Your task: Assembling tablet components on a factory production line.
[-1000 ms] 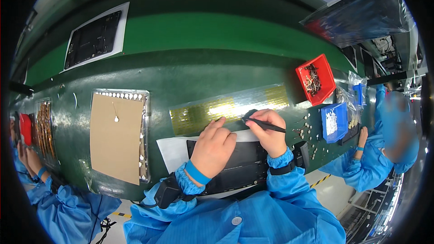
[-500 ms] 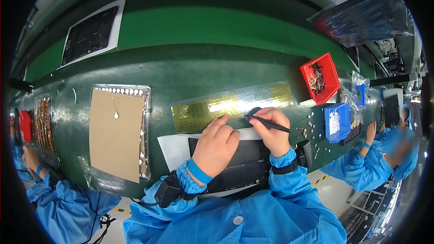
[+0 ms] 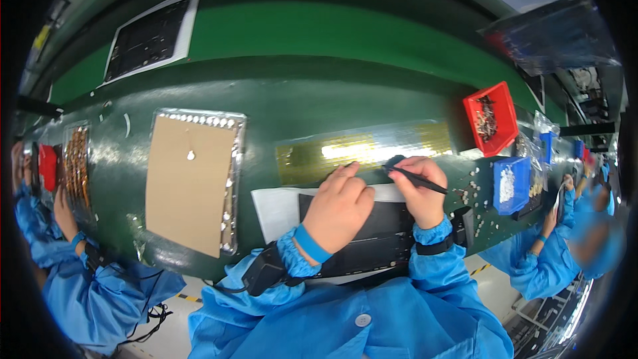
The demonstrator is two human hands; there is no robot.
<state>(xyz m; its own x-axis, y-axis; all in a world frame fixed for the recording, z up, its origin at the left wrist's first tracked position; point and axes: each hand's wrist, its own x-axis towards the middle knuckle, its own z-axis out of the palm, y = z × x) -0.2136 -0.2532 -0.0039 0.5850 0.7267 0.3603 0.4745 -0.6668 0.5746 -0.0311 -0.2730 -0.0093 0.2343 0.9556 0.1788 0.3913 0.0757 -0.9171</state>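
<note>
A long clear sheet with rows of yellow film pieces lies across the green bench in front of me. My left hand rests at its near edge, fingers bent and slightly apart, fingertips on the film; its thumb is hidden. Just to the right, my right hand pinches slim black tweezers, their tip pointing left over the sheet. A small dark round piece shows by the tip. Under my wrists lies a flat black panel on white paper-like sheeting.
Right stand a red bin of small parts and a blue bin of white pieces, with loose bits nearby. Left lies brown card on a clear tray. Co-workers sit both sides; one co-worker's hand is near another tray.
The whole scene has shifted right in the view. My hands and the tweezers keep nearly the same places on the sheet. The right co-worker's hands are raised, holding something pale.
</note>
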